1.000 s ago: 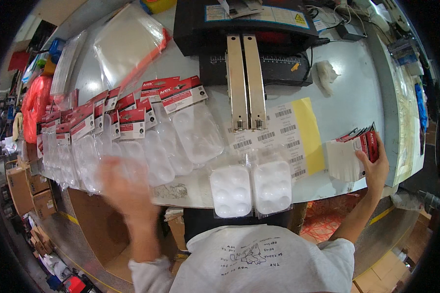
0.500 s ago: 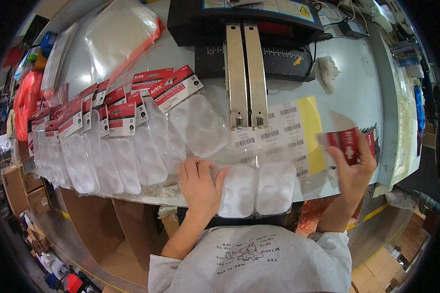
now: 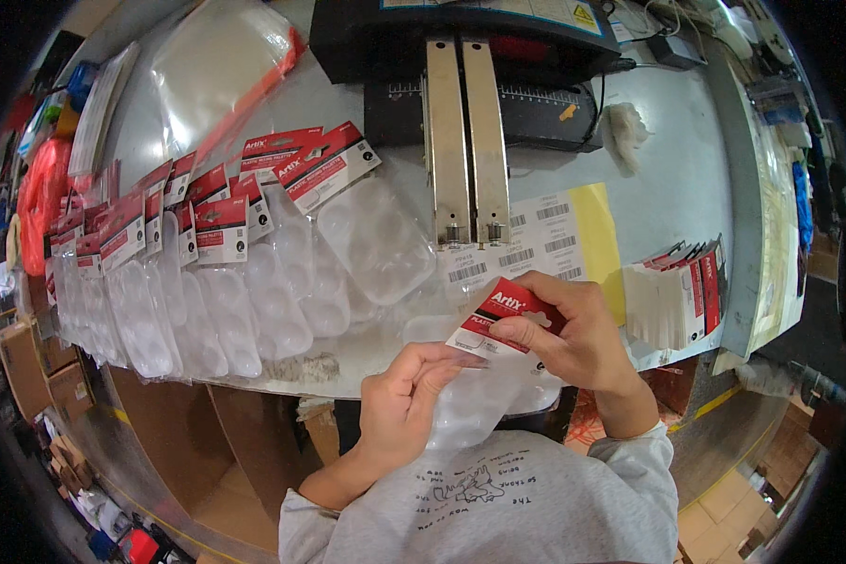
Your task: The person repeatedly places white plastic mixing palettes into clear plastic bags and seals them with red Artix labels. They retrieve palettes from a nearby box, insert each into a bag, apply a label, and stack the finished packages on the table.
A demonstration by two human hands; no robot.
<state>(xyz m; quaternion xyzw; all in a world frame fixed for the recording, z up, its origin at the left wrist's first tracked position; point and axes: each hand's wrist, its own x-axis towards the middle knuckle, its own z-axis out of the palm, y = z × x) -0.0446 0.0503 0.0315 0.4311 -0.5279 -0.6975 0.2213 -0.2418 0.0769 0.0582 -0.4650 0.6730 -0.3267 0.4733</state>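
My right hand [image 3: 573, 336] grips a red and white header card [image 3: 509, 301], thumb on its front face. Close beside it, my left hand [image 3: 399, 399] pinches the top of a clear bag with a white plastic paint palette [image 3: 462, 414] inside, which hangs over the near table edge. The card's lower edge is at the bag's mouth; whether it sits inside cannot be made out. Part of another pale palette shows behind, under my right hand. A stack of folded header cards [image 3: 672, 296] stands at the right of the table.
Many carded palettes in bags [image 3: 240, 320] overlap across the left. A black machine with two metal arms [image 3: 467, 141] stands at the back middle. In front lie a barcode label sheet [image 3: 540, 240] and a yellow sheet [image 3: 600, 235]. Clear bags [image 3: 216, 70] lie back left.
My right hand has brought the header card from the stack to the middle. My left hand has lifted a bagged palette off the table edge and tilted it toward me.
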